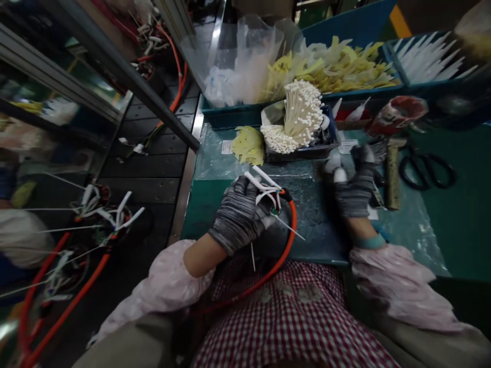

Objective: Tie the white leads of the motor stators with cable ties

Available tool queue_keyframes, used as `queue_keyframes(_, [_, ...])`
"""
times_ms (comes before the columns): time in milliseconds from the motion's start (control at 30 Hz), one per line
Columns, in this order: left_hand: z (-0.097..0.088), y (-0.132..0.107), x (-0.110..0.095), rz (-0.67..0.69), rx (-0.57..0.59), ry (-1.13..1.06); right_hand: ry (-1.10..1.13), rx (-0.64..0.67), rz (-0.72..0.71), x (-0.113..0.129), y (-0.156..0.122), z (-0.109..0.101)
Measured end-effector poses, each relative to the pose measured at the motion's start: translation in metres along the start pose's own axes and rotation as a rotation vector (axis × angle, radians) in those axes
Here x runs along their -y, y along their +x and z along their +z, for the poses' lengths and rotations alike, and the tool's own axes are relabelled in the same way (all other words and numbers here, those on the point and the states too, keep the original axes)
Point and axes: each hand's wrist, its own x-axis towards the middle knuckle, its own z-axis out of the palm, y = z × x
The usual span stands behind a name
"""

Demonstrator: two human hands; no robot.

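My left hand [240, 212], in a grey striped knit glove, is closed around the end of an orange cable [292, 220]. White-sleeved wires [263, 180] fan out from this end above my fingers, and a thin white cable tie [289, 227] sticks out to the right. The cable loops down over my checked apron. Over the bench's right part is my right hand [355, 184], in a matching glove with pale fingertips. It is slightly blurred, with thumb and fingers apart and no held thing visible. Beside it lies a hammer [394, 174].
Black-handled scissors [426, 171] lie right of the hammer. Bundled white cable ties [297, 117] fill a small box at the back, beside yellow pieces [248, 145]. Blue bins [226, 118] stand behind. More orange cables [86, 291] hang left, past a metal post [130, 76].
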Motion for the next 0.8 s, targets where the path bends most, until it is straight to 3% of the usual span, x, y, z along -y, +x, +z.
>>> queue_keyframes(67, [0.004,-0.004,0.006,0.032,-0.01,-0.017,-0.021,-0.052,-0.059,0.032,-0.011,-0.017])
queue_keyframes(133, [0.009,-0.007,0.011,0.042,-0.009,-0.022,-0.014,0.041,-0.072,0.067,-0.025,-0.031])
queue_keyframes(167, [0.012,-0.008,0.013,0.04,-0.016,-0.025,0.014,0.136,-0.114,0.082,-0.034,-0.034])
queue_keyframes(267, [0.023,-0.009,0.019,0.034,-0.052,-0.071,0.068,0.616,-0.17,0.108,-0.056,-0.032])
queue_keyframes(300, [0.027,-0.009,0.021,0.029,-0.063,-0.097,0.081,0.723,-0.173,0.11,-0.061,-0.028])
queue_keyframes(367, [0.033,-0.01,0.025,0.02,-0.076,-0.161,0.124,0.805,-0.205,0.109,-0.067,-0.018])
queue_keyframes(500, [0.039,-0.012,0.028,0.002,-0.101,-0.247,0.268,0.659,-0.397,0.101,-0.076,-0.003])
queue_keyframes(633, [0.035,-0.01,0.032,0.025,-0.119,-0.243,0.374,0.412,-0.462,0.101,-0.087,-0.008])
queue_keyframes(733, [0.026,-0.006,0.036,0.067,-0.126,-0.227,0.305,0.266,-0.17,0.101,-0.095,-0.014])
queue_keyframes(800, [0.019,-0.005,0.04,0.015,-0.13,-0.15,0.281,0.305,0.054,0.098,-0.105,-0.01])
